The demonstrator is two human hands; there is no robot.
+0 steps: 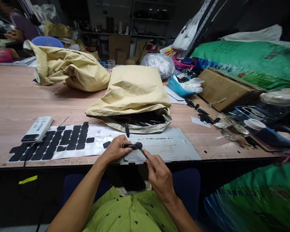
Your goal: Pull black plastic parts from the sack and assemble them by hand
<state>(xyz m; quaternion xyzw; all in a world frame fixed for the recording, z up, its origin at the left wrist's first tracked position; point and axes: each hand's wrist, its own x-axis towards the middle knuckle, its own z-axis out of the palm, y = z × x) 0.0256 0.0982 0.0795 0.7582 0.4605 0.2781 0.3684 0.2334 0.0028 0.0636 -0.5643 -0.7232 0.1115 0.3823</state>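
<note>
Work on a small, long black piece (129, 146) seems underway: left hand (116, 146) pinches it over the flat grey board (169, 151), right hand (160, 175) grips a thin brownish stick (144, 152) by it, and steady holding seems needed next.

Brown cardboard box (228, 88) beside a green sack (250, 59), clear plastic cup (111, 64) farther left.

open beige cloth sack (137, 87): slim black items (154, 122) inside mostly hidden, count unclear | black rod-like piece (129, 146): end covered by left hand (116, 146) | upper-right green printed plastic sack (246, 58): cut, right edge | 2 bare forearms (83, 195): cut, bottom edge
</note>
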